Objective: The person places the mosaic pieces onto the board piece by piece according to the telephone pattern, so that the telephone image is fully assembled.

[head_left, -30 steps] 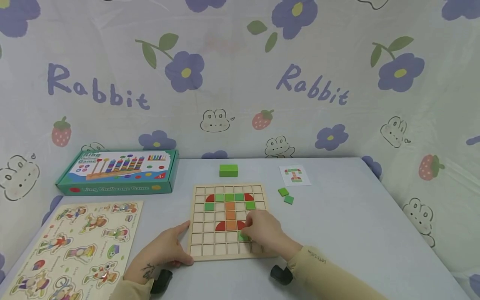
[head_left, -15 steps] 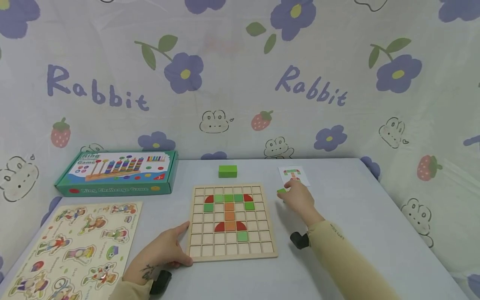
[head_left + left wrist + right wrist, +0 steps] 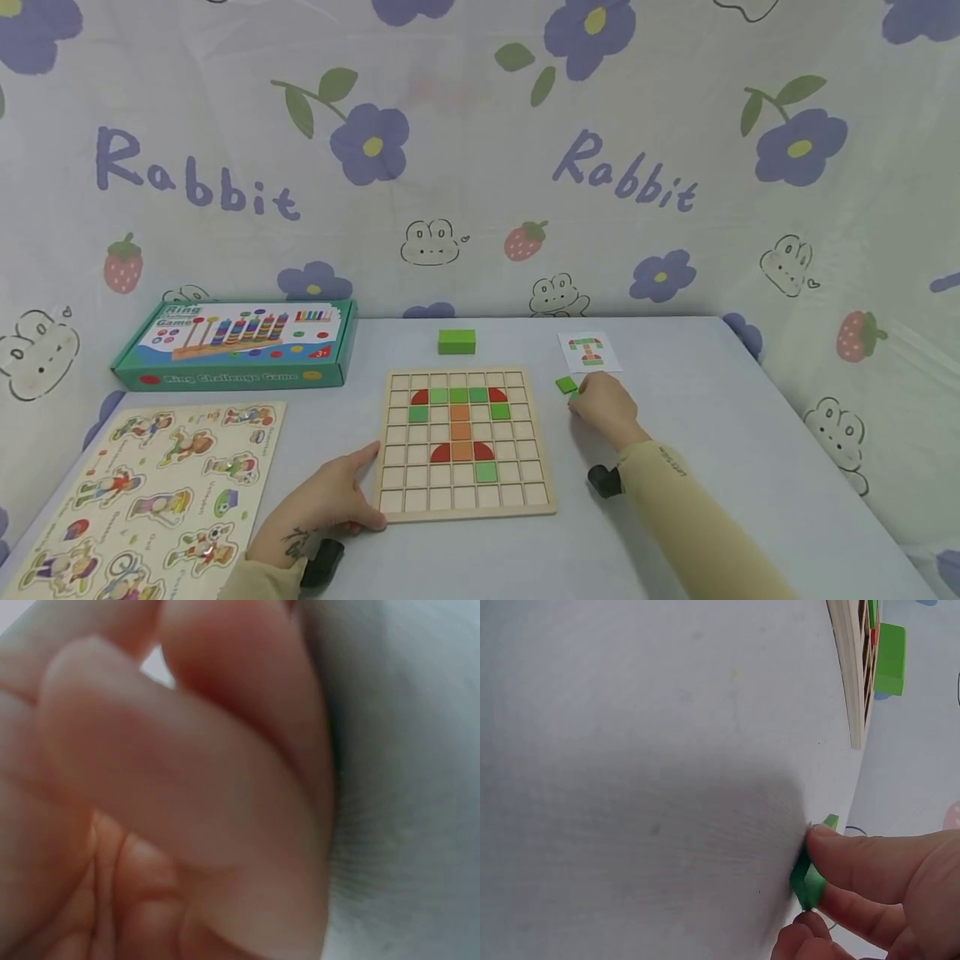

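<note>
The left hand [image 3: 330,496] touches the wooden grid board [image 3: 417,498] at its left edge and near corner, thumb and index finger spread. In the left wrist view its other fingers are curled and blurred. Right of the board, the right hand [image 3: 609,410] pinches a green square tile [image 3: 801,871] low over the table, between thumb and fingers. Another green square tile [image 3: 566,385] lies just beyond the fingertips. Set into the board are red quarter-round pieces [image 3: 442,452], orange squares [image 3: 460,431] and several green squares [image 3: 486,472].
A small card [image 3: 613,360] with a printed pattern lies behind the right hand. Behind the board stands a green block [image 3: 457,342]. At the left are a boxed ring game [image 3: 240,379] and a picture puzzle board [image 3: 258,433].
The right hand has left the board, reached over to the loose tiles near the card, then drawn slightly nearer and taken hold of one. The left hand has stayed put.
</note>
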The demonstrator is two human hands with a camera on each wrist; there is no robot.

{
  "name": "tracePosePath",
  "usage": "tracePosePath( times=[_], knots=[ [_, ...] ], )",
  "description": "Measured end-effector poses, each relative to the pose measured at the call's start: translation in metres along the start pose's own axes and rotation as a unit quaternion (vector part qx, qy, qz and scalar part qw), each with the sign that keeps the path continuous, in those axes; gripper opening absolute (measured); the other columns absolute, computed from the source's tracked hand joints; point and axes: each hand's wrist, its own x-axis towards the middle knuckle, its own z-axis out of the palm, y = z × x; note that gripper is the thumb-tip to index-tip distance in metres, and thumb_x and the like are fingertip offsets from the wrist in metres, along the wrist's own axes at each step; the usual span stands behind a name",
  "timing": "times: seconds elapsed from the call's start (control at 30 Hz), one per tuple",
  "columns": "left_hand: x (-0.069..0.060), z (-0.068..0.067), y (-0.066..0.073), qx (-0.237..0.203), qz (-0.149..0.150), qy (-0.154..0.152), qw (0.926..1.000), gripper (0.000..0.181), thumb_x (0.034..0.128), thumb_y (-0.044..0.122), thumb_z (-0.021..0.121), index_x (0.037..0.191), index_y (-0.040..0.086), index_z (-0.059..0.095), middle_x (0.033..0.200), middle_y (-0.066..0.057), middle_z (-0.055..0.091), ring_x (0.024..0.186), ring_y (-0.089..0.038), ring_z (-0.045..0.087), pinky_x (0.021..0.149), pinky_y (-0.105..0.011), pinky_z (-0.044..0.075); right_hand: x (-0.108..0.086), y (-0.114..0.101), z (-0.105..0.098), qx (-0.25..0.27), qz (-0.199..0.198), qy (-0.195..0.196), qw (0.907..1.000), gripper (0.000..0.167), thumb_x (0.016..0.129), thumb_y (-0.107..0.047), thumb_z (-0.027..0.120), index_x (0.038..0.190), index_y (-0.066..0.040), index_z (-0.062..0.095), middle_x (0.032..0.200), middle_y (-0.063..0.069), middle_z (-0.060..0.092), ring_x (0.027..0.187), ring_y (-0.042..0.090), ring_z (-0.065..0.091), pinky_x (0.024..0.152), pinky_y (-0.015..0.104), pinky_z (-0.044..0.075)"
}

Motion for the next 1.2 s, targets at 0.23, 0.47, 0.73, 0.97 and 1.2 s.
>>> tracePosePath(
  times=[0.23, 0.47, 0.73, 0.97, 1.2],
  knots=[
    [0.000, 0.000, -0.001, 0.000, 0.002, -0.003, 1.0000, 0.107, 0.0576, 0.009, 0.086, 0.146, 0.010, 0.027, 0.053, -0.002, 0.049, 0.045, -0.013, 0.047, 0.045, -0.024, 0.043, -0.001, 0.001, -0.003, 0.008, 0.000, -0.005, 1.0000, 0.020, 0.076, -0.015, 0.072, 0.088, -0.004, 0.059, 0.081, 0.007, 0.059, 0.072, 0.020, 0.052, 0.057, 0.029, 0.038],
    [0.001, 0.000, -0.001, -0.005, 0.001, -0.006, 1.0000, 0.107, 0.0576, 0.008, 0.085, 0.147, 0.010, 0.026, 0.053, -0.002, 0.050, 0.044, -0.013, 0.047, 0.045, -0.024, 0.043, -0.017, -0.019, -0.010, 0.054, -0.062, 0.004, 0.9966, 0.016, 0.079, -0.016, 0.069, 0.079, -0.006, 0.057, 0.073, 0.005, 0.060, 0.060, 0.015, 0.055, 0.050, 0.026, 0.038],
    [0.000, -0.001, 0.000, 0.002, 0.001, 0.000, 1.0000, 0.107, 0.0565, 0.008, 0.086, 0.146, 0.009, 0.027, 0.052, -0.002, 0.050, 0.043, -0.012, 0.046, 0.045, -0.024, 0.043, -0.053, -0.058, -0.002, 0.185, -0.143, -0.100, 0.9671, 0.014, 0.078, -0.005, 0.066, 0.092, 0.000, 0.065, 0.064, 0.008, 0.060, 0.051, 0.014, 0.054, 0.047, 0.023, 0.043],
    [0.000, -0.002, -0.001, 0.002, 0.009, -0.001, 1.0000, 0.107, 0.0570, 0.008, 0.086, 0.146, 0.009, 0.027, 0.052, -0.002, 0.051, 0.043, -0.012, 0.046, 0.044, -0.024, 0.042, -0.076, -0.078, 0.019, 0.189, -0.175, -0.168, 0.9515, 0.005, 0.078, -0.003, 0.068, 0.082, -0.001, 0.064, 0.056, 0.005, 0.057, 0.046, 0.012, 0.052, 0.047, 0.023, 0.047],
    [0.000, -0.001, -0.001, 0.007, 0.010, 0.003, 0.9999, 0.107, 0.0563, 0.009, 0.086, 0.146, 0.008, 0.027, 0.052, -0.003, 0.052, 0.043, -0.012, 0.047, 0.044, -0.024, 0.043, -0.087, -0.086, 0.041, 0.187, -0.178, -0.179, 0.9494, 0.008, 0.079, -0.004, 0.067, 0.074, -0.005, 0.062, 0.051, 0.002, 0.051, 0.044, 0.011, 0.045, 0.042, 0.019, 0.040]
  ],
)
